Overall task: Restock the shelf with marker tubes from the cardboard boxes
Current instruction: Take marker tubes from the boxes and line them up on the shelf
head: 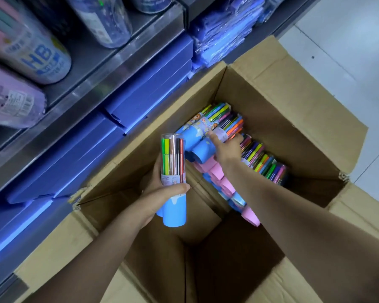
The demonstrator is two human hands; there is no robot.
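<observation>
Blue marker tube (173, 171) upright in my left hand (162, 189), fingers wrapped round it, above the cardboard box (293, 101). My right hand (227, 149) inside the box, fingers on stacked marker tubes (217, 125); grasp unclear.

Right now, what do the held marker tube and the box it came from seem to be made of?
Marker tube: likely clear glossy plastic above, since the pens show through, with an opaque matte blue base, plastic or card. Cardboard box: matte brown corrugated cardboard, with creased flaps and frayed corners.
</observation>
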